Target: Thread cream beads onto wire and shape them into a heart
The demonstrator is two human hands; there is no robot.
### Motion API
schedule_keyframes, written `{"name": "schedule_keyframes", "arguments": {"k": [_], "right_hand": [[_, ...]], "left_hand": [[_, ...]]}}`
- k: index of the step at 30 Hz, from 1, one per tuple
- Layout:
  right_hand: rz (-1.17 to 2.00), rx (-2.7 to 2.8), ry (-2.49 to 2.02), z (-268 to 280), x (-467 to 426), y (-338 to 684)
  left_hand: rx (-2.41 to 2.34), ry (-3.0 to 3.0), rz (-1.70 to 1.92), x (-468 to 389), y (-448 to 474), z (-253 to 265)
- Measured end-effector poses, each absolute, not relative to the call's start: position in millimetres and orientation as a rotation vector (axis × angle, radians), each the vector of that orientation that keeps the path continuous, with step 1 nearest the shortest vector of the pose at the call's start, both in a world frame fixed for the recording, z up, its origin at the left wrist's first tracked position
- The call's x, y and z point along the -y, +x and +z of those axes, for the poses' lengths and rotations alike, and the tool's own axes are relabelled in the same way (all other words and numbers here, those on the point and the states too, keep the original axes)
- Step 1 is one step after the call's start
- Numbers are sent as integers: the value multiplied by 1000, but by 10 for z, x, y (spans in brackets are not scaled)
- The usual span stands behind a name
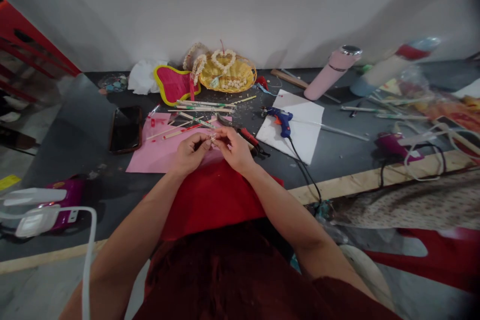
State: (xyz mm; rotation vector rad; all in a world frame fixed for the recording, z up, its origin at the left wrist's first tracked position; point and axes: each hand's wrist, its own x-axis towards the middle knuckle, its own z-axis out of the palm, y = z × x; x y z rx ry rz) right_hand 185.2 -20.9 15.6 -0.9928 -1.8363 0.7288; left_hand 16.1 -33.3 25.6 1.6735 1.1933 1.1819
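My left hand [194,151] and my right hand [234,148] meet over a pink paper sheet [150,160]. Between their fingertips they pinch a small cream-coloured piece [212,138], too small to name. Just beyond the fingers lie several printed paper-wrapped sticks [204,109]. Beside my right hand rest red-handled pliers or cutters [250,137], partly hidden. A blue hot glue gun [279,119] lies on a white sheet [311,145] to the right. Red cloth [213,205] spreads below my wrists.
At the back, a woven basket [247,67] carries a cream heart-shaped ornament [224,60]. A phone [126,129] lies left. A pink bottle [330,76] and a pale bottle [390,71] stand right. Purple power blocks [71,202] with cables sit near the front edge; the glue gun's cord [304,167] crosses it.
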Motion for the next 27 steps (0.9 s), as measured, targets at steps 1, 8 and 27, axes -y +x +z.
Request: {"name": "schedule_keyframes", "arguments": {"k": [1, 8, 27], "right_hand": [[708, 1854, -999, 159, 205, 1859], [600, 1953, -986, 196, 212, 1872], [581, 1966, -965, 204, 216, 1874]], "left_hand": [[-1190, 1666, 1184, 337, 162, 268], [-1205, 1653, 1179, 353, 165, 265], [-1290, 1756, 1201, 376, 191, 278]]}}
